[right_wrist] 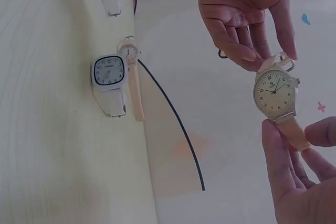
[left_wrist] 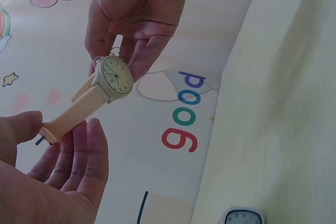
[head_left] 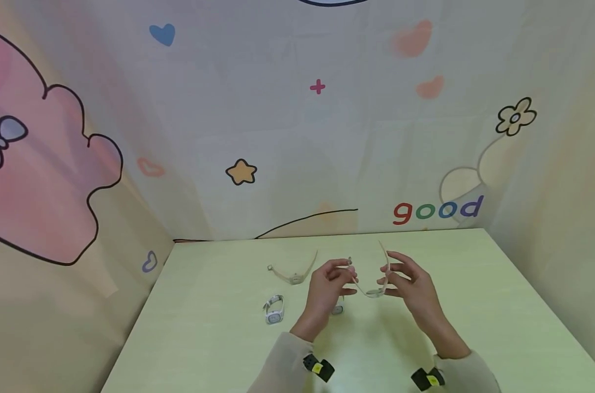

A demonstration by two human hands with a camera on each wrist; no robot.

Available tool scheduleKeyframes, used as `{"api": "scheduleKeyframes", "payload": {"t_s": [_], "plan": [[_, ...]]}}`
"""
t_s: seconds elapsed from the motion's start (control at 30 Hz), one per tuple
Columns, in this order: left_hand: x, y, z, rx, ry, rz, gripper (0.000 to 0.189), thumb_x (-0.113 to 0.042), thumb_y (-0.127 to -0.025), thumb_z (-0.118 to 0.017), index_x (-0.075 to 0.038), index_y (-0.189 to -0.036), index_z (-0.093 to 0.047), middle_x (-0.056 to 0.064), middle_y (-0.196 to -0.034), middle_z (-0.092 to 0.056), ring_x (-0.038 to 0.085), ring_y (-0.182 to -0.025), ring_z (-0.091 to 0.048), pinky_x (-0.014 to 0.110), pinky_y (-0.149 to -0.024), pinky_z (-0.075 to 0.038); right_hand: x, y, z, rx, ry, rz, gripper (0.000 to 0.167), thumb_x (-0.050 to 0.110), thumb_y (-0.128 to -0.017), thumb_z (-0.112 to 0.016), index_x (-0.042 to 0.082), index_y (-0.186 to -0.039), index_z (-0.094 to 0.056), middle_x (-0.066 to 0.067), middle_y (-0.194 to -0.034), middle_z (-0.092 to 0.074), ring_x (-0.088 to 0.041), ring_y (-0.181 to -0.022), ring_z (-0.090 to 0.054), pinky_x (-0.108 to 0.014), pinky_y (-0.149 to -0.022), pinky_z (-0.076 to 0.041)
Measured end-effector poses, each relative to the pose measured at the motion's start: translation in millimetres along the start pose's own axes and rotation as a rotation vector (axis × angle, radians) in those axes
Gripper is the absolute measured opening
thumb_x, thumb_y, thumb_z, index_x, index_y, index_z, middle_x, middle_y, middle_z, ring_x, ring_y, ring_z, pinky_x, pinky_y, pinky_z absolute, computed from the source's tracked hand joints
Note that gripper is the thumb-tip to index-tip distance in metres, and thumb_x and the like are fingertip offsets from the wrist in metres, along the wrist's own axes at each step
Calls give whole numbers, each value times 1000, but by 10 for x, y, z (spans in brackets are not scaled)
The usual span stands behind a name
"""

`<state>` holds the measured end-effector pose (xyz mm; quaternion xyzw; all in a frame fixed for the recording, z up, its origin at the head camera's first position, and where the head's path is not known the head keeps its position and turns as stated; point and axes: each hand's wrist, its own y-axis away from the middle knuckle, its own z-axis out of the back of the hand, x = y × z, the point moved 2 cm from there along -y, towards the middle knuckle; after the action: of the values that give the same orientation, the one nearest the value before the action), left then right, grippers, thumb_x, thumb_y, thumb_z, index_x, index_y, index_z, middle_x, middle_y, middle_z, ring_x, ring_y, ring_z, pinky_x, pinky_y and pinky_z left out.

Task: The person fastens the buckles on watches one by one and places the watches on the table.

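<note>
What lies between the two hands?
The round watch: the left hand holds one side of its strap, the right hand the other. The head view shows this.

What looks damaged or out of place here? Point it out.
Nothing stands out. The held watch, unbuckled between the left hand and right hand, looks intact; the beige-strapped watch and white watches on the table show no visible damage.

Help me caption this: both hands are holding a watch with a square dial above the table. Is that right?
The dial is round, not square, as the right wrist view shows. The left hand and right hand do hold the watch above the table.
</note>
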<state>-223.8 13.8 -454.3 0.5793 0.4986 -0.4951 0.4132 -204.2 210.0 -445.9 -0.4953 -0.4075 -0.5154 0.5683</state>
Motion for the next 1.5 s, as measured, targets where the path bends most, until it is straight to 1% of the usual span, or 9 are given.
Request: {"api": "scheduleKeyframes", "payload": {"t_s": [0.17, 0.33, 0.53, 0.67, 0.8, 0.97, 1.07, 1.3, 1.5], "plan": [[-34, 12, 105, -33, 0, -22, 24, -23, -93, -68, -11, -114, -67, 10, -97, -73, 25, -90, -71, 34, -73, -61, 83, -10, -90, -11, -10, -3, 48, 19, -99, -59, 14, -145, -46, 4, -99, -65, -5, -85, -72, -27, -77, -60], [-96, 32, 186, -52, 20, -56, 28, -21, -94, -68, -7, -117, -65, 10, -102, -72, 18, -91, -71, 36, -78, -61, 159, -23, -178, -6, -33, 12, 45, 22, -99, -59, 12, -142, -50, 4, -96, -65, -5, -86, -71, -28, -78, -60], [-179, 92, 273, -55, -20, -89, 28, -25, -92, -70, -11, -116, -69, 8, -105, -72, 16, -94, -72, 33, -80, -60, 246, 3, -256, 3, -38, 5, 42, 24, -99, -59, 6, -137, -54, 2, -102, -65, -5, -88, -70, -29, -80, -59], [-257, 137, 303, -52, -43, -127, 29, -25, -92, -69, -10, -118, -69, 9, -104, -72, 15, -92, -71, 33, -81, -60, 332, 46, -295, 6, -42, 34, 38, 23, -99, -60, 3, -131, -57, 2, -102, -66, -8, -89, -71, -25, -80, -59], [-343, 178, 316, -49, -39, -157, 31, -23, -93, -69, -7, -119, -66, 9, -104, -72, 21, -95, -71, 31, -83, -59, 425, 80, -327, 11, -28, 93, 36, 23, -98, -62, 2, -127, -59, 3, -101, -68, -10, -90, -72, -21, -81, -57], [-422, 216, 328, -55, -6, -173, 32, -23, -92, -69, -5, -118, -65, 15, -108, -70, 32, -101, -70, 30, -84, -59, 520, 116, -363, 3, 33, 143, 32, 22, -97, -63, 4, -123, -62, -12, -105, -71, -7, -89, -71, -18, -81, -56], [-455, 234, 334, -71, 8, -186, 32, -22, -92, -70, -5, -119, -65, 17, -109, -69, 32, -102, -69, 29, -84, -58, 552, 126, -377, 2, 61, 153, 30, 21, -97, -63, 5, -122, -64, -17, -105, -73, -6, -88, -70, -17, -82, -55], [-527, 273, 328, -81, 4, -215, 33, -21, -93, -69, -4, -121, -65, 11, -107, -69, 13, -94, -69, 28, -87, -57, 599, 137, -405, 17, 78, 211, 28, 16, -97, -63, 5, -122, -66, -16, -102, -74, -4, -88, -69, -17, -83, -54], [-584, 298, 316, -66, 14, -230, 31, -22, -93, -69, -7, -120, -67, 10, -109, -70, 12, -95, -68, 25, -89, -56, 657, 150, -445, 19, 78, 245, 29, 16, -95, -65, 3, -121, -67, -16, -106, -73, -2, -89, -69, -17, -84, -54]]}}
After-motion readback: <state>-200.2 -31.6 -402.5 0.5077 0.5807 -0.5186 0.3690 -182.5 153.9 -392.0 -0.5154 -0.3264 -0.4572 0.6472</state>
